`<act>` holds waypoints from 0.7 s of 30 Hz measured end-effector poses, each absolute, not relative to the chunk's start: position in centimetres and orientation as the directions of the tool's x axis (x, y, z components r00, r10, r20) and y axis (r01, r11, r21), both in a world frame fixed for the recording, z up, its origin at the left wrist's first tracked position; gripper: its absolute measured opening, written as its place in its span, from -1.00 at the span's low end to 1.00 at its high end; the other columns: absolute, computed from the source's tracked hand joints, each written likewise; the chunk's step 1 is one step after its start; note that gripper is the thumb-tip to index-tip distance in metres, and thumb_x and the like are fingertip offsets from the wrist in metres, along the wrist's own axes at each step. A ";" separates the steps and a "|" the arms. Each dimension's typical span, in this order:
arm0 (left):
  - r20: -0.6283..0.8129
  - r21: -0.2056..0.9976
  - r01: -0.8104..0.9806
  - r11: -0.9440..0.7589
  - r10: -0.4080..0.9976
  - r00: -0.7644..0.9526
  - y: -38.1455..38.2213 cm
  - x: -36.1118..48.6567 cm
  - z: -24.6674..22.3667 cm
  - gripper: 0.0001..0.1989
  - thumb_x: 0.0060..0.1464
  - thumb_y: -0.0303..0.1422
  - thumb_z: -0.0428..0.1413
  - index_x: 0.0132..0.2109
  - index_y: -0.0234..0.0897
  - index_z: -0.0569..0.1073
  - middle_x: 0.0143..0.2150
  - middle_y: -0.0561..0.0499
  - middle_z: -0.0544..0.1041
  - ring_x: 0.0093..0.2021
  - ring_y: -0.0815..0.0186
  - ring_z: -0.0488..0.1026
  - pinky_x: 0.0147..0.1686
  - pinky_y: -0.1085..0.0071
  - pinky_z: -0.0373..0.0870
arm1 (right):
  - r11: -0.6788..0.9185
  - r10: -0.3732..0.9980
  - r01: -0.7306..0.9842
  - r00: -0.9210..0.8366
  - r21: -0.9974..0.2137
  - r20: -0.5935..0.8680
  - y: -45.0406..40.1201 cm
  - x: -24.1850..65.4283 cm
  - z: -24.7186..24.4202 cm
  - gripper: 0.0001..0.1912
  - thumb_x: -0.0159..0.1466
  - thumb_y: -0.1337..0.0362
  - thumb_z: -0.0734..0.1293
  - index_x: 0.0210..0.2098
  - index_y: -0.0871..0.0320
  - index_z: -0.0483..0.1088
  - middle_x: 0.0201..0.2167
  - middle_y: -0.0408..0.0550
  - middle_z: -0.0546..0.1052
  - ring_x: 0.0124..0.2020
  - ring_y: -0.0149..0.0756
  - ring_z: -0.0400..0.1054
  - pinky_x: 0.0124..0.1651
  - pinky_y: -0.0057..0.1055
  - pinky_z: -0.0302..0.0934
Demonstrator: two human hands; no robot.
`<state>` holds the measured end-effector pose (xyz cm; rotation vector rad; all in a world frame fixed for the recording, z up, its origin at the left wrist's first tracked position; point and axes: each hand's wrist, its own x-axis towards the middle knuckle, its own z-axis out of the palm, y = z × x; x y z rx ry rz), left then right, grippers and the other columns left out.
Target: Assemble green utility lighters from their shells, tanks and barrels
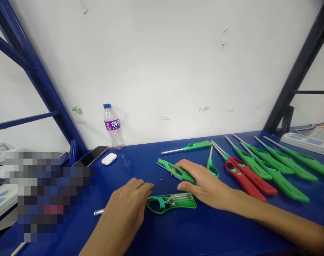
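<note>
An opened green lighter half (188, 203) lies on the blue table, its clear fuel tank, teal trigger and wires exposed. My left hand (131, 199) rests over its front part, fingers curled together; the silver nozzle tip (98, 212) sticks out on the far side of the hand. In my right hand (195, 177) is the separate green casing half (190, 177), held by its handle between thumb and fingers, just above the opened lighter. A tiny dark screw-like piece (161, 179) lies between the hands.
Several green lighters (287, 183) and two red lighters (244, 181) lie at the right. One green lighter (199, 145) is near the wall. A bottle (113, 126), a white case (109, 159) and a phone (94, 156) stand or lie at the back left. Blue posts flank the table.
</note>
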<state>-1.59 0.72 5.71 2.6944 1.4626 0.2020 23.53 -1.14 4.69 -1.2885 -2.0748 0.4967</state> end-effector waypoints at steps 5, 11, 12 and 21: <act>0.340 0.236 0.799 -0.553 0.817 0.465 0.8 -2.5 5.6 -0.47 0.43 -0.35 -0.14 0.46 0.02 0.14 0.23 -0.03 0.50 0.03 0.10 0.58 0.02 0.13 0.53 | 0.472 0.881 0.758 -0.404 -0.450 0.245 -1.6 23.5 4.9 -0.48 0.49 -0.17 0.20 0.13 0.09 0.46 -0.13 -0.04 0.46 -0.17 -0.17 0.41 -0.12 -0.27 0.22; 0.190 0.300 0.753 -0.585 0.810 0.554 1.5 -4.1 4.6 -0.57 0.40 -0.29 -0.04 0.34 -0.01 0.38 0.23 -0.02 0.51 0.19 0.10 0.49 0.18 0.10 0.44 | 0.534 0.845 0.735 -0.480 -0.418 0.236 -2.0 23.2 4.9 -0.50 0.45 -0.16 0.29 0.18 0.02 0.45 -0.16 -0.11 0.45 -0.28 -0.28 0.41 -0.27 -0.35 0.19; 0.167 0.299 0.779 -0.550 0.834 0.525 1.7 -4.7 4.4 -0.58 0.38 -0.30 -0.02 0.31 -0.03 0.41 0.22 -0.04 0.52 0.20 0.08 0.48 0.20 0.06 0.42 | 0.526 0.850 0.747 -0.471 -0.406 0.236 -2.0 23.2 4.8 -0.48 0.45 -0.16 0.28 0.19 0.04 0.44 -0.14 -0.10 0.46 -0.28 -0.27 0.41 -0.27 -0.34 0.19; 0.007 0.409 0.748 -0.523 0.821 0.571 2.7 -5.6 5.4 -0.77 0.23 -0.42 0.08 -0.20 -0.12 0.64 -0.14 0.05 0.63 -0.12 0.26 0.55 -0.04 0.35 0.39 | 0.535 0.843 0.781 -0.521 -0.322 0.136 -1.7 22.9 3.9 -0.49 0.30 -0.16 0.46 0.07 0.01 0.47 -0.13 -0.13 0.48 -0.33 -0.24 0.44 -0.33 -0.33 0.14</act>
